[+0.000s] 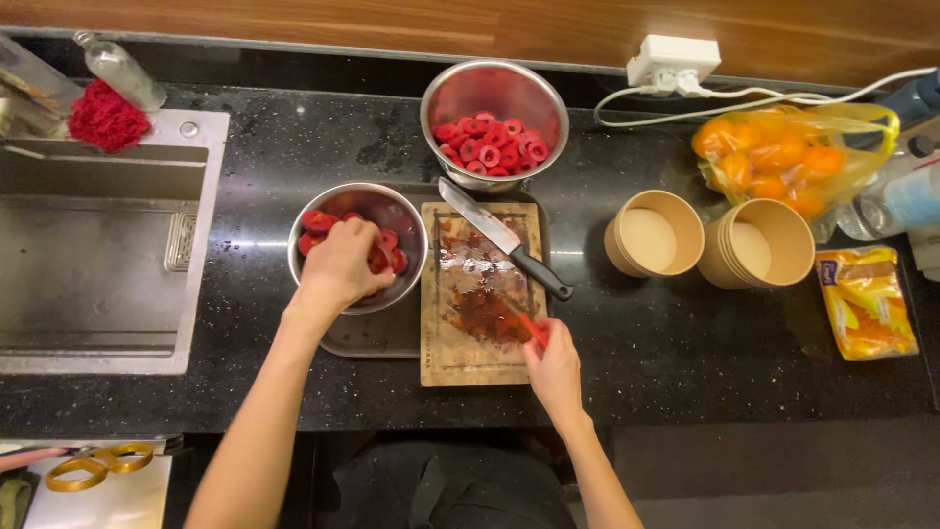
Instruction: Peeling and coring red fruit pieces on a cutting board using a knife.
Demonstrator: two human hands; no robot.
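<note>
1 head view, straight down, near counter (685, 372)

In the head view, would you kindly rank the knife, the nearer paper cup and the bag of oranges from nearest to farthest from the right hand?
From the right hand:
1. Knife, just above on the cutting board.
2. Nearer paper cup, up to the right.
3. Bag of oranges, far upper right.

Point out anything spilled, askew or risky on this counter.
The knife lies diagonally across the stained cutting board, its black handle past the board's right edge. Red juice smears the board. The left hand reaches into the near steel bowl; the right hand holds a red tool.
</note>
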